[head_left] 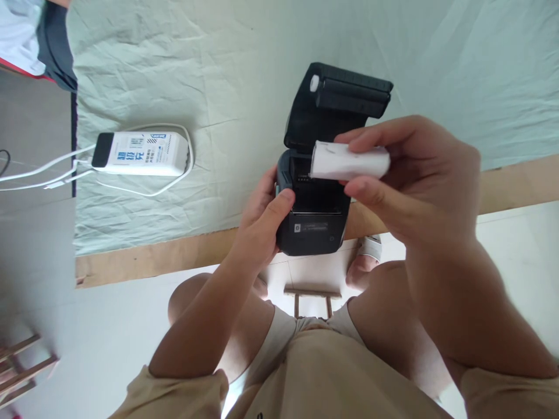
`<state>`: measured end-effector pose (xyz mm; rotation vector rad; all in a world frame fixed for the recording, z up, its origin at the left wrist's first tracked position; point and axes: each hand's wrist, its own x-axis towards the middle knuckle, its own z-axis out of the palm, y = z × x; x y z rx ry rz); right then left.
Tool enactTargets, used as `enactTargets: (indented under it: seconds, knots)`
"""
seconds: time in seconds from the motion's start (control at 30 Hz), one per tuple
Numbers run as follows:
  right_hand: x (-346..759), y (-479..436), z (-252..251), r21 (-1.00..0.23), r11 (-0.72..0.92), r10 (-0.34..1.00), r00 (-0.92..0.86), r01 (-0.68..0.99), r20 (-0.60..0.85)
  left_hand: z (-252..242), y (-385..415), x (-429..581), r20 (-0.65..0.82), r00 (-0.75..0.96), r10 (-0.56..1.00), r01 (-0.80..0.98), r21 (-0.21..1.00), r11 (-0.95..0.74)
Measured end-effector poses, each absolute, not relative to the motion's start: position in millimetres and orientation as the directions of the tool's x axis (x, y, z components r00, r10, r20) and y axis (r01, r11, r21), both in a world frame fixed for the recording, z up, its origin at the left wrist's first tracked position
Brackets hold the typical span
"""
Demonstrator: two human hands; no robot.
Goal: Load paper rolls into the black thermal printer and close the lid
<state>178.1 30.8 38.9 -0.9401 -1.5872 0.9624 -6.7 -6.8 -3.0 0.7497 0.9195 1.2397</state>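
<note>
A black portable label printer (312, 233) is gripped along its left side by my left hand (264, 218), thumb on top near the edge of its bay. Its hinged lid (301, 125) stands raised, with a dark roller along the top edge and a small white knob at one end. Between the thumb and fingers of my right hand (419, 174) is a white paper roll (345, 162), held lengthwise just above the printer's bay. Part of the bay is hidden behind the roll, so I cannot tell whether they touch.
A white power strip (148, 153) with white cables lies on the pale green tablecloth (227, 75) to the left. The table's wooden edge (166, 262) runs in front of my knees. Another person's clothing (55, 43) shows at the far upper left; a wooden stool (26, 372) stands lower left.
</note>
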Motion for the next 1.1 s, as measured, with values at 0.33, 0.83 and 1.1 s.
enactTargets:
  seconds: [0.33, 0.83, 1.1]
  knots:
    - [175, 34, 38, -0.552, 0.720, 0.690, -0.349, 0.421, 0.634, 5, -8, -4, -0.204, 0.039, 0.978, -0.452, 0.869, 0.200]
    - [180, 42, 30, -0.508, 0.754, 0.657, -0.466, 0.416, 0.593, 4, -7, -6, -0.244, 0.047, 0.969, -0.428, 0.871, 0.240]
    - [178, 44, 24, -0.562, 0.749, 0.663, -0.387, 0.352, 0.641, 2, -7, -6, -0.230, 0.045, 0.972, -0.432, 0.873, 0.227]
